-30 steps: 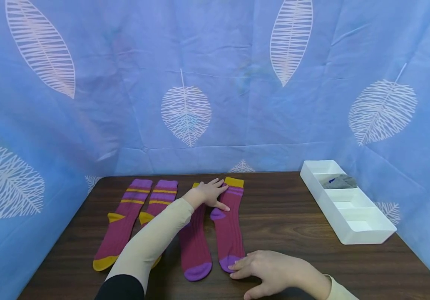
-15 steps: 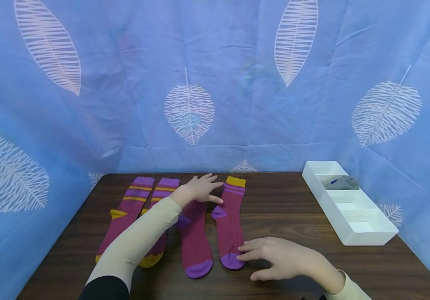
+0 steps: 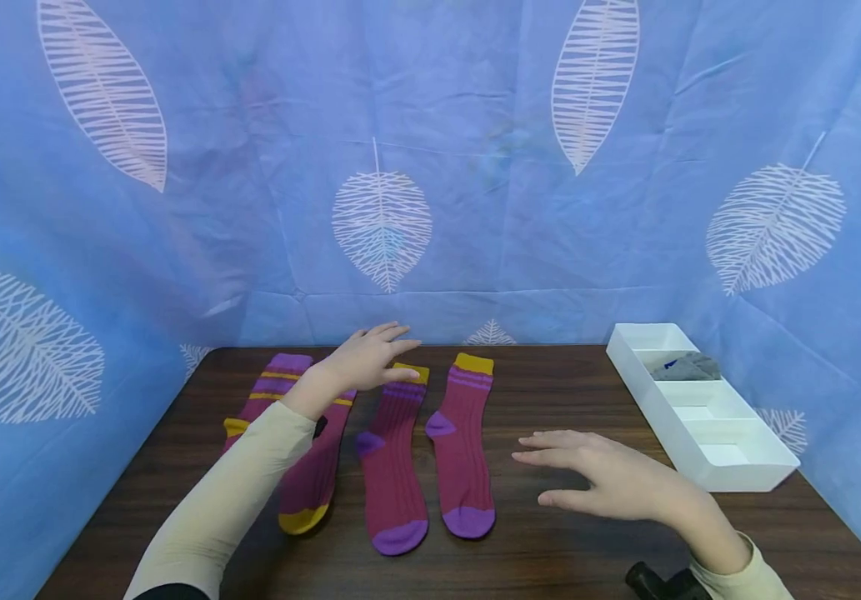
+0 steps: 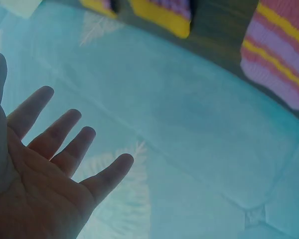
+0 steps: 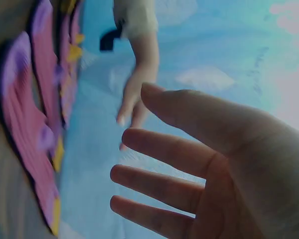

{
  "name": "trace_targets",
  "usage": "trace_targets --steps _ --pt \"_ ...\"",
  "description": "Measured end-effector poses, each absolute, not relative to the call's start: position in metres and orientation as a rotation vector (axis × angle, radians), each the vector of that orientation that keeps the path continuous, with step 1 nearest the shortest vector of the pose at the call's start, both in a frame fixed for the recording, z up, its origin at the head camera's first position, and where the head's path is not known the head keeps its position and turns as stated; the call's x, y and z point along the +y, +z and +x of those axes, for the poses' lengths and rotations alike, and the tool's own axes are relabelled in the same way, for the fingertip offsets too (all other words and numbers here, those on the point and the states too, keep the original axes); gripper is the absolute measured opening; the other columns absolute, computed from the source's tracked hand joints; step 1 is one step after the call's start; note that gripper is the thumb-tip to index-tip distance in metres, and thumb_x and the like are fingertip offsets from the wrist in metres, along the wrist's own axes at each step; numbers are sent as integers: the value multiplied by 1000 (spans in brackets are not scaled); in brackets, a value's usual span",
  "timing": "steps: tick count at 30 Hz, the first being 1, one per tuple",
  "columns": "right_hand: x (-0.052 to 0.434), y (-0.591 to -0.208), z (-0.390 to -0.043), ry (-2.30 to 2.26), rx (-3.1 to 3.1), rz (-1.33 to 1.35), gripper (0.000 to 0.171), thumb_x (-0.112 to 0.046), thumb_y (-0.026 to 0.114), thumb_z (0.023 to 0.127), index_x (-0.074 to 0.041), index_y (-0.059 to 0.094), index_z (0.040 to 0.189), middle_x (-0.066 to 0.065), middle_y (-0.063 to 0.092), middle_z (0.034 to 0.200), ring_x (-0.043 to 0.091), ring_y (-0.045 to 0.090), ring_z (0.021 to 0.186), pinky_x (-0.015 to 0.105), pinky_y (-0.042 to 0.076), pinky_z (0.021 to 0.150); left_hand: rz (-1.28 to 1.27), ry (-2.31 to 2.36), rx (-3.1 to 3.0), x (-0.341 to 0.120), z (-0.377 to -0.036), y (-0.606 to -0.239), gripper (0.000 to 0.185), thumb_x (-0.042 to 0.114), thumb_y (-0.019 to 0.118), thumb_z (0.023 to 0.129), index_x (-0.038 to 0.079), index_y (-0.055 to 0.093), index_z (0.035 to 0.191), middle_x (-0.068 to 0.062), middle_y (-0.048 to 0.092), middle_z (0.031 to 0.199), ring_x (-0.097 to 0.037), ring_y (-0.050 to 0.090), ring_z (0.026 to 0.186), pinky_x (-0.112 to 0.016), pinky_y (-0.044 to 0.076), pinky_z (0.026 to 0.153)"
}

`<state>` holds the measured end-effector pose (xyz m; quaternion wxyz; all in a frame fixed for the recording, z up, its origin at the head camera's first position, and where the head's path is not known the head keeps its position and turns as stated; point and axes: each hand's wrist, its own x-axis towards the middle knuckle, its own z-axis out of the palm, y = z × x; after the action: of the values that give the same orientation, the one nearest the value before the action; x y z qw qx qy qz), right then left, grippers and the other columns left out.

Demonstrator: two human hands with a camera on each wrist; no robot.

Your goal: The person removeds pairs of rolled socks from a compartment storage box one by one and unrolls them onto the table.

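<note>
Two maroon socks with purple toes and heels and yellow cuffs, a middle sock (image 3: 394,467) and a right sock (image 3: 463,450), lie flat side by side in the head view. To their left lie two striped socks with yellow toes; the nearer striped sock (image 3: 313,475) and the far-left striped sock (image 3: 280,385) are partly hidden by the left arm. My left hand (image 3: 358,364) hovers over the sock cuffs, fingers spread, holding nothing. My right hand (image 3: 603,471) hangs in the air right of the right sock, its fingers extended; the right wrist view shows its palm (image 5: 239,199) bare.
A white box (image 3: 670,433) with several compartments stands at the right on the dark wooden table (image 3: 550,558). A grey bundle (image 3: 687,367) sits in one compartment. Blue leaf-patterned cloth (image 3: 460,225) hangs behind and at the sides.
My left hand has come off the maroon socks and moved left and up. My right hand has drawn away from the right sock's toe, rightward and up. The socks stay in place.
</note>
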<state>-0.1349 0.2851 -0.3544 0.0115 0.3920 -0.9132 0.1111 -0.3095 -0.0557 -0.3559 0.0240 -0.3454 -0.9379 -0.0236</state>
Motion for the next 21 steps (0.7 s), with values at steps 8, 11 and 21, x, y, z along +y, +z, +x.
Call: trace_targets --steps 8,11,21 --pt "319 -333 -135 357 -2757 954 48 -39 66 92 -32 55 138 -3 57 140 24 55 126 46 51 92 -1103 -162 -2772 -61 -292 -342 58 54 53 95 25 48 145 -7 38 156 -29 28 148 -60 31 112" --pt "333 -325 -133 381 -2746 886 53 -34 68 91 -32 51 141 -2 55 142 24 54 127 42 52 90 -1143 -175 -2707 -57 -285 -341 56 51 54 95 25 50 144 -7 42 154 -29 31 146 -59 33 111" --pt "390 -313 -126 469 -2695 550 56 -26 71 89 -34 51 140 -3 54 140 -22 25 130 50 39 90 -1288 -171 -2430 -27 -273 -345 45 46 58 95 22 62 132 -2 60 138 -23 48 136 -49 42 107"
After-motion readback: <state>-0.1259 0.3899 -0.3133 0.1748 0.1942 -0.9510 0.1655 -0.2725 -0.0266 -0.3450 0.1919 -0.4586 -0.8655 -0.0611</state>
